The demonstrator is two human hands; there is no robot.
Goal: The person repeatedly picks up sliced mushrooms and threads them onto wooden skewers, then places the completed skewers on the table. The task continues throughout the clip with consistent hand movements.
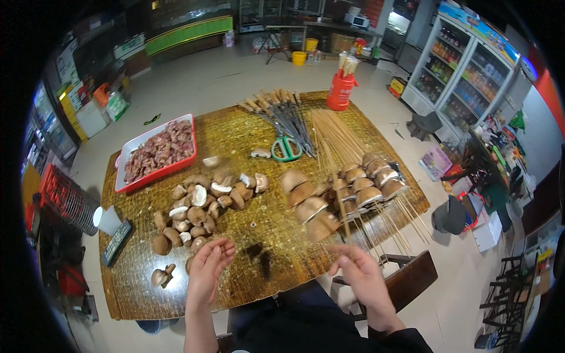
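Note:
My left hand [211, 267] is raised over the near table edge, fingers loosely curled and nothing visible in it. Just beyond it is a loose heap of brown mushrooms [196, 216], some showing white undersides. My right hand [363, 272] is at the near right edge, fingers curled around the near end of a bare bamboo skewer [339, 189] that points away from me; the grip itself is partly hidden. Beyond that hand lie rows of skewered mushroom caps [370, 197]. Large caps [310, 209] form the leftmost row. More bamboo skewers [336, 132] fan out behind.
A red-and-white tray [194, 143] holds raw meat pieces. Green-handled scissors [287, 149] lie by metal skewers with wooden handles [287, 117]. A red container [340, 93] stands at the far corner. A calculator [117, 243] and white cup [99, 216] are left. A wooden chair [412, 280] is near right.

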